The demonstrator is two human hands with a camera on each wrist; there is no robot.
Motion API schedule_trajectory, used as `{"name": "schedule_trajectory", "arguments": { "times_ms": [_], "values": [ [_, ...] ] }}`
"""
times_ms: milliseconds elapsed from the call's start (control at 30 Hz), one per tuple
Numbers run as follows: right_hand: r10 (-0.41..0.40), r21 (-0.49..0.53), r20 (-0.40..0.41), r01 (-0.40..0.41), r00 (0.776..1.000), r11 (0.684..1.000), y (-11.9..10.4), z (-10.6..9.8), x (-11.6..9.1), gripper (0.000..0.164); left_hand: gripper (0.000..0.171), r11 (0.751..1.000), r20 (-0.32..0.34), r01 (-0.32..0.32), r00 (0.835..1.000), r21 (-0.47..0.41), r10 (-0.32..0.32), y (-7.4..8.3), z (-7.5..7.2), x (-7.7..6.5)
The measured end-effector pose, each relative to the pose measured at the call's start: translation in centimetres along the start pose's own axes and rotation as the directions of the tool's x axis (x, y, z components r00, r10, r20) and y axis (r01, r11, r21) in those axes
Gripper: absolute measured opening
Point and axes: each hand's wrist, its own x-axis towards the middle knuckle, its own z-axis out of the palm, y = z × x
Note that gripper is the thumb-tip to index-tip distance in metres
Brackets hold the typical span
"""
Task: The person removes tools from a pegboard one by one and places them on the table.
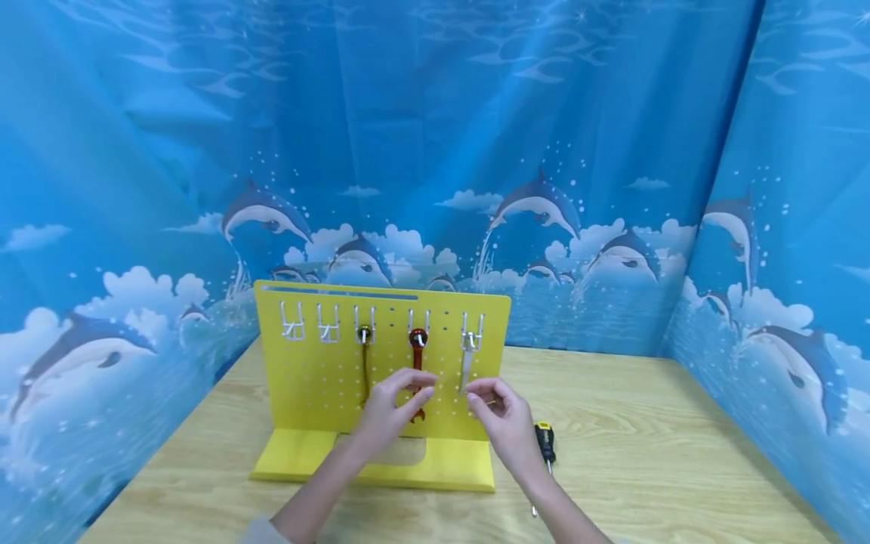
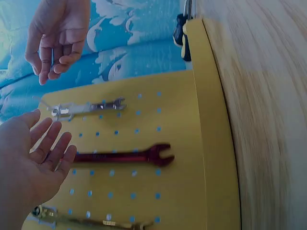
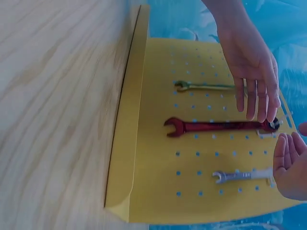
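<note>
Three wrenches hang from hooks on a yellow pegboard (image 1: 313, 393): a gold wrench (image 1: 365, 370), a red wrench (image 1: 418, 360) and a shorter silver wrench (image 1: 467, 364) furthest right. My left hand (image 1: 393, 408) is in front of the board by the red wrench, fingers loosely bent and holding nothing. Near the lower end of the silver wrench is my right hand (image 1: 506, 420), its fingers relaxed with nothing between them. In the left wrist view, the left hand (image 2: 36, 160) partly covers the red wrench (image 2: 120, 157). The right wrist view shows the right hand (image 3: 291, 167) beside the silver wrench (image 3: 242, 176).
A black and yellow screwdriver (image 1: 545, 444) lies on the wooden table (image 1: 646, 453), right of the board and partly behind the right forearm. Two bare hooks (image 1: 328, 325) are on the board's left side. A blue dolphin-print curtain (image 1: 421, 151) surrounds the table.
</note>
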Motion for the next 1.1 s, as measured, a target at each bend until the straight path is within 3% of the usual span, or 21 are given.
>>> {"name": "schedule_trajectory", "arguments": {
  "times_ms": [200,300,467,633,767,1000,1100],
  "values": [
    [-0.015,-0.037,0.104,0.019,0.994,0.999,-0.1,2.8,0.7,0.015,0.014,0.998,-0.095,-0.003,0.995,0.059,0.009,-0.9,-2.7,-0.8],
    [-0.025,-0.04,0.133,0.031,0.991,0.999,-0.1,4.0,1.0,0.016,0.013,0.997,-0.181,0.015,0.983,0.072,-0.001,-0.3,-3.7,-1.0],
    [-0.038,-0.006,0.187,0.04,0.982,0.999,-0.9,6.2,1.0,0.017,0.016,0.997,-0.325,0.072,0.944,0.034,-0.057,0.2,-4.8,-1.0],
    [-0.023,0.021,0.245,0.019,0.969,1.0,0.5,8.5,1.4,0.023,0.022,0.989,-0.429,0.147,0.892,-0.015,-0.139,-2.8,-4.8,-1.2],
    [-0.001,0.013,0.263,-0.003,0.965,1.0,2.8,10.1,2.1,0.029,0.024,0.985,-0.478,0.17,0.863,-0.027,-0.162,-4.0,-4.6,-1.2],
    [-0.025,0.033,0.259,0.017,0.966,0.999,2.4,11.5,2.1,0.031,0.024,0.987,-0.478,0.158,0.866,-0.025,-0.15,-4.2,-4.2,-1.0],
    [-0.029,0.025,0.252,0.024,0.967,0.999,2.6,12.0,2.1,0.031,0.023,0.984,-0.48,0.174,0.86,-0.042,-0.173,-4.1,-4.1,-0.8]
  ]
}}
